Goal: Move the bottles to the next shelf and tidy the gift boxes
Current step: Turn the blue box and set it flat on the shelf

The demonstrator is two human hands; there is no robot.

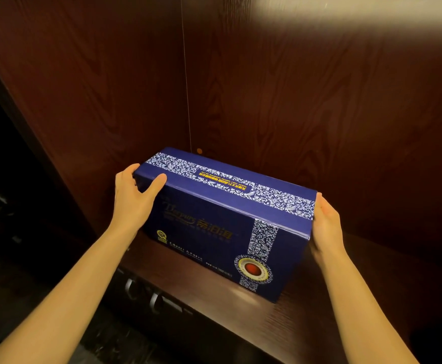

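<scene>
On the dark wooden shelf (333, 306), against the reddish wood-grain back panel (293, 88), sits one blue gift box (214, 222), long side toward the camera, turned slightly so its left end is farther back. Bottom edge looks to be resting on the shelf surface, though the far side is hidden.

Box details: white-and-blue floral band along the top with yellow print, a matching vertical band down the front on the right ending in a round emblem with a red centre, gold lettering on the front left. Lid closed.

Left hand (133, 195): grip clamped on the box's left end, thumb lying across the top front corner, fingers wrapped around the end face and mostly out of sight.

Right hand (325, 224): palm pressed flat against the box's right end, fingers running up to the top edge; thumb not visible. Grip is closed on the box between both hands, one at each end.

Both forearms bare, reaching in from the bottom corners of the frame.

Below the shelf front, left of centre, two metal handles (141, 292) on dark cabinet fronts. A thin vertical seam runs down the back panel, meeting the box's far edge near a small orange dot (199, 151). Far left is dark; contents there can't be made out. No bottles in view.
</scene>
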